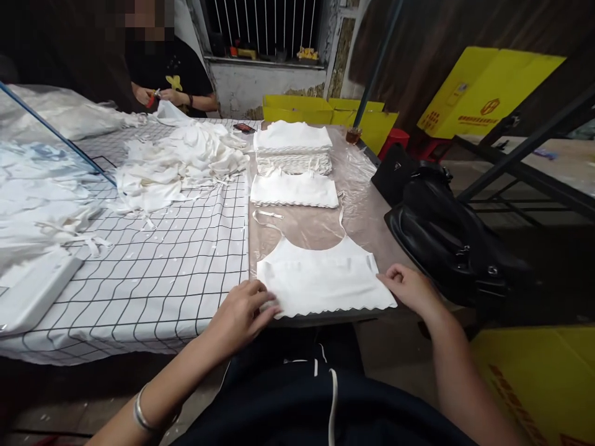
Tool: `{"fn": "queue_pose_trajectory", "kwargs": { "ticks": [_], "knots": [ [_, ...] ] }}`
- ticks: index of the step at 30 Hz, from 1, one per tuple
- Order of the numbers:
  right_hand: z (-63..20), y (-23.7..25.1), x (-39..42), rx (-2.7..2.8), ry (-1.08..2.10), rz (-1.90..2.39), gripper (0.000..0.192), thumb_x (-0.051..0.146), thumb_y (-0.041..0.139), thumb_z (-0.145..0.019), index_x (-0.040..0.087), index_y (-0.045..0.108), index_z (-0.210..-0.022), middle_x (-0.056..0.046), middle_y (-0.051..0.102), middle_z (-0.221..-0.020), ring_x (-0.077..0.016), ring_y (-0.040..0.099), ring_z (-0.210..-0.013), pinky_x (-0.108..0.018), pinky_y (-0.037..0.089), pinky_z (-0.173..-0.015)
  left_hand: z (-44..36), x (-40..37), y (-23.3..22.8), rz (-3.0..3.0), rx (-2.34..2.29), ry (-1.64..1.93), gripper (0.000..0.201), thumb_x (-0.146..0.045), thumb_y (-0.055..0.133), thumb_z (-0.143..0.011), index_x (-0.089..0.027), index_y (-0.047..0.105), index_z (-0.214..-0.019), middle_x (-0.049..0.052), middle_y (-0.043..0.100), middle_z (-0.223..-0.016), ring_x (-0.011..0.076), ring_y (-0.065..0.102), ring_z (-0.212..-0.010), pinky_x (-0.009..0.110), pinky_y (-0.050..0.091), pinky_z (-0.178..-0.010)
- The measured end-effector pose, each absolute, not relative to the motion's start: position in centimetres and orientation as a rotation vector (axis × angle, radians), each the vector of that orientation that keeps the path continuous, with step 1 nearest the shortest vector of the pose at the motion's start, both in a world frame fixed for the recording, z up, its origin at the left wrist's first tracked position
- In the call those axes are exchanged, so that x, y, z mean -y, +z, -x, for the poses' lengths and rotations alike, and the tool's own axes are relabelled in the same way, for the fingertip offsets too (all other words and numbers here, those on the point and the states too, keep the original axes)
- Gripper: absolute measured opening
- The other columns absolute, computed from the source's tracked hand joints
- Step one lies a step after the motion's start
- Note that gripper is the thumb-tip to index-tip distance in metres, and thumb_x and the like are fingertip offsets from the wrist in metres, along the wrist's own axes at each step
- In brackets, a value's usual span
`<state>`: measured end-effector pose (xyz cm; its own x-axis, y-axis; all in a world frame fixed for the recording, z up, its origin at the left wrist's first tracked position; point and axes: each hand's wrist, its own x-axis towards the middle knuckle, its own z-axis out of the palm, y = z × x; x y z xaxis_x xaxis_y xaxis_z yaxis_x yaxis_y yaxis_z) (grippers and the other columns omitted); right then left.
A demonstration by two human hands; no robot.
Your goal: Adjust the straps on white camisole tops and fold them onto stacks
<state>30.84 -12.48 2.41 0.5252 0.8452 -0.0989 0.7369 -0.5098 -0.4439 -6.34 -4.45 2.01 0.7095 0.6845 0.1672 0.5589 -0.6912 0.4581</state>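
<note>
A white camisole top [320, 279] with thin straps and a wavy hem lies spread flat at the table's near edge, straps pointing away from me. My left hand [246, 308] is at its lower left corner, fingers apart and slightly blurred, touching the fabric. At the right side edge, my right hand [409, 286] pinches the cloth between thumb and curled fingers. Just beyond the straps sits a folded white garment [294, 191], and behind that rises a taller stack of folded white garments [292, 139].
Loose white garments [186, 158] are heaped on the checked tablecloth [186, 248] to the left. A black bag [441, 229] stands along the right edge. Across the table, a person's hands [162, 97] hold red-handled scissors and white cloth. Yellow boxes [297, 109] stand behind.
</note>
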Motion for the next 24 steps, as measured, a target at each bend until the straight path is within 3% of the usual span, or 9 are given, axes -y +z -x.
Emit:
{"fn": "queue_pose_trajectory", "kwargs": {
  "ticks": [2, 5, 8, 12, 14, 16, 19, 22, 24],
  "knots": [
    [-30.1, 2.8, 11.3, 1.288, 0.280, 2.308, 0.025, 0.047, 0.062, -0.069, 0.023, 0.056, -0.065, -0.002, 0.058, -0.063, -0.0189, 0.052, -0.059, -0.028, 0.035, -0.054, 5.9, 3.1, 1.9, -2.550, -1.070, 0.552, 0.032, -0.036, 0.047, -0.095, -0.018, 0.070, -0.109, 0.013, 0.064, -0.104, 0.0246, 0.058, -0.091, 0.040, 0.048, -0.080],
    [-27.7, 3.3, 7.4, 1.368, 0.277, 2.038, 0.022, 0.044, 0.060, -0.073, 0.022, 0.057, -0.071, -0.004, 0.062, -0.074, -0.0202, 0.056, -0.070, -0.030, 0.040, -0.064, 4.8, 1.1, 1.5, -2.638, -1.204, 0.505, 0.030, -0.033, 0.049, -0.094, -0.018, 0.069, -0.110, 0.016, 0.063, -0.115, 0.0311, 0.056, -0.101, 0.048, 0.046, -0.083],
    [-23.7, 3.5, 1.0, 1.528, 0.505, 1.830, 0.019, 0.038, 0.058, -0.077, 0.021, 0.056, -0.070, -0.002, 0.061, -0.073, -0.0182, 0.055, -0.071, -0.028, 0.039, -0.066, 3.0, 0.8, 0.6, -2.737, -1.023, 0.421, 0.034, -0.036, 0.051, -0.094, -0.021, 0.065, -0.120, 0.015, 0.060, -0.129, 0.0333, 0.053, -0.117, 0.053, 0.042, -0.095],
    [-18.7, 3.6, -6.9, 1.617, 0.850, 1.850, 0.022, 0.025, 0.056, -0.080, 0.019, 0.049, -0.060, 0.002, 0.052, -0.060, -0.0135, 0.047, -0.060, -0.025, 0.034, -0.059, 1.4, 2.2, -0.7, -2.819, -0.676, 0.330, 0.056, -0.053, 0.055, -0.090, -0.023, 0.053, -0.136, 0.013, 0.048, -0.145, 0.0356, 0.040, -0.135, 0.058, 0.029, -0.109],
    [-17.2, 3.8, -8.6, 1.619, 0.880, 1.849, 0.025, 0.025, 0.057, -0.081, 0.019, 0.046, -0.059, 0.003, 0.049, -0.058, -0.0125, 0.045, -0.058, -0.025, 0.033, -0.058, 1.5, 2.0, -0.4, -2.735, -0.679, 0.354, 0.047, -0.051, 0.049, -0.093, -0.023, 0.059, -0.129, 0.012, 0.055, -0.138, 0.0318, 0.050, -0.127, 0.050, 0.038, -0.105],
    [-16.3, 3.6, -8.2, 1.634, 0.830, 1.803, 0.026, 0.029, 0.059, -0.083, 0.019, 0.047, -0.063, 0.003, 0.051, -0.061, -0.0129, 0.047, -0.060, -0.025, 0.033, -0.058, 1.7, 0.5, 0.7, -2.599, -0.894, 0.465, 0.038, -0.041, 0.039, -0.098, -0.020, 0.069, -0.110, 0.013, 0.067, -0.118, 0.0263, 0.062, -0.108, 0.041, 0.047, -0.092],
    [-15.5, 2.2, -4.5, 1.805, 0.621, 1.702, 0.021, 0.031, 0.058, -0.087, 0.019, 0.051, -0.071, 0.001, 0.057, -0.070, -0.0152, 0.051, -0.067, -0.026, 0.036, -0.063, 1.1, -3.6, 2.4, -2.419, -1.373, 0.508, 0.049, -0.040, 0.033, -0.099, -0.016, 0.070, -0.080, 0.014, 0.068, -0.087, 0.0261, 0.065, -0.086, 0.037, 0.049, -0.077],
    [-14.4, -0.3, 0.2, 2.074, 0.269, 1.652, 0.009, 0.021, 0.058, -0.087, 0.019, 0.057, -0.079, -0.005, 0.060, -0.082, -0.0203, 0.053, -0.077, -0.031, 0.040, -0.070, -1.1, -7.1, 2.9, -2.364, -1.579, 0.271, 0.047, -0.051, 0.045, -0.093, -0.014, 0.067, -0.074, 0.017, 0.068, -0.083, 0.0314, 0.065, -0.089, 0.040, 0.047, -0.079],
    [-13.5, -1.7, 2.3, 2.142, 0.021, 1.647, 0.004, 0.018, 0.057, -0.088, 0.018, 0.059, -0.084, -0.007, 0.059, -0.085, -0.0231, 0.052, -0.082, -0.034, 0.041, -0.074, -2.8, -8.4, 2.5, -2.246, -1.578, 0.269, 0.032, -0.041, 0.057, -0.087, -0.013, 0.066, -0.075, 0.017, 0.069, -0.089, 0.0330, 0.063, -0.097, 0.040, 0.045, -0.085]
  ]
}}
